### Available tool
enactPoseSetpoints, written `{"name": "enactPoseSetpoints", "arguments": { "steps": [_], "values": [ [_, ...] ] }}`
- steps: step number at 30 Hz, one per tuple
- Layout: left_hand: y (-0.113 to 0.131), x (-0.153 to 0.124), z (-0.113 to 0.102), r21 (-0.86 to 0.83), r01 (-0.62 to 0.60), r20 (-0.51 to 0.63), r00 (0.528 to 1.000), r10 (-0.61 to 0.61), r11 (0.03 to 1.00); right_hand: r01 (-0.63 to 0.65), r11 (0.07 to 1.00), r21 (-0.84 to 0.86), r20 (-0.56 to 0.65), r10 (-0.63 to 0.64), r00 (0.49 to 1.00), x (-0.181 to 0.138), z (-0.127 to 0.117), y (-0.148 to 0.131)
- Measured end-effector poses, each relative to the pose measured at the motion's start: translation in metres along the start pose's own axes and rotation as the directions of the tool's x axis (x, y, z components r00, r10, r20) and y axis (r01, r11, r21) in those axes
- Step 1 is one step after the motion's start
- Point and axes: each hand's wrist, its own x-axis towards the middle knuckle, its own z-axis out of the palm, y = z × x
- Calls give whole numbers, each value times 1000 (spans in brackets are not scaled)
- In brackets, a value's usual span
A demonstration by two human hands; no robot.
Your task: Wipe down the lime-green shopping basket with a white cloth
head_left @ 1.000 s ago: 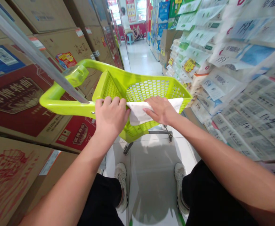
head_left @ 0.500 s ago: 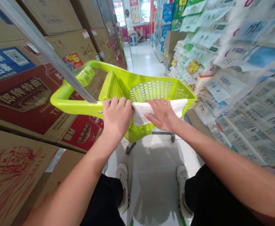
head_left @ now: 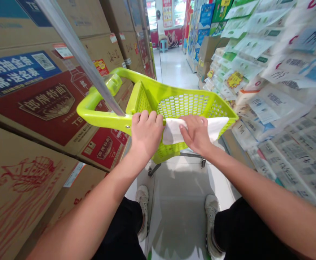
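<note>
A lime-green plastic shopping cart stands crosswise in front of me, its handle loop to the left and its perforated basket to the right. My left hand is closed over the near rim of the basket, fingers curled over the top edge. A white cloth hangs folded over the same rim. On that cloth rests my right hand, fingers bent over the edge and thumb pressed against the near side. Its fingertips are partly hidden. A grey metal pole rises from the cart near the handle.
Stacked cardboard cartons wall the left side. Piled plastic-wrapped packs with handwritten price labels line the right. The tiled floor runs between them, with my shoes on it. A person is near a blue stool far down the aisle.
The view has swung left, so cart and hands appear further right. My right fingers look more bunched on the cloth; my left hand keeps its hold on the rim.
</note>
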Motion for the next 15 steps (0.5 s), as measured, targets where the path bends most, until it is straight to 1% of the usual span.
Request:
{"name": "enactPoseSetpoints", "arguments": {
  "steps": [1, 2, 3, 5, 7, 8, 9, 10, 12, 13, 15],
  "values": [
    [0, 0, 0, 22, -14, -5, 1000, 14, 1000, 34, 999, 21, -27, -34, 999, -1, 2, -9],
    [-1, 0, 0, 43, -28, -12, 1000, 29, 999, 65, 998, 22, -25, -64, 998, -1, 2, -12],
    [-2, -1, 0, 59, -41, -22, 999, 42, 997, 88, 996, 9, 7, -88, 996, 1, 1, -10],
    [-4, -2, 0, 85, -56, -46, 997, 60, 995, 92, 995, -44, 113, -87, 990, 9, -7, 7],
    [-5, -2, -1, 115, -61, -51, 996, 67, 991, 47, 992, -120, 175, -26, 984, 15, -14, 28],
    [-5, -3, -1, 130, -61, -44, 997, 67, 990, 34, 988, -149, 176, -7, 984, 18, -16, 36],
    [-4, -3, -1, 142, -62, -37, 997, 68, 988, 50, 985, -163, 169, -22, 985, 18, -17, 40],
    [-4, -3, -1, 149, -65, -31, 997, 70, 987, 91, 983, -160, 156, -65, 986, 18, -16, 41],
    [-2, -2, -1, 143, -73, -29, 997, 77, 987, 184, 974, -130, 118, -169, 979, 16, -11, 33],
    [-2, -2, -1, 134, -74, -26, 997, 78, 988, 212, 970, -116, 100, -201, 975, 15, -8, 26],
    [-1, -1, -2, 113, -65, -4, 998, 66, 991, 223, 969, -103, 87, -214, 973, 14, -4, 16]
  ]
}}
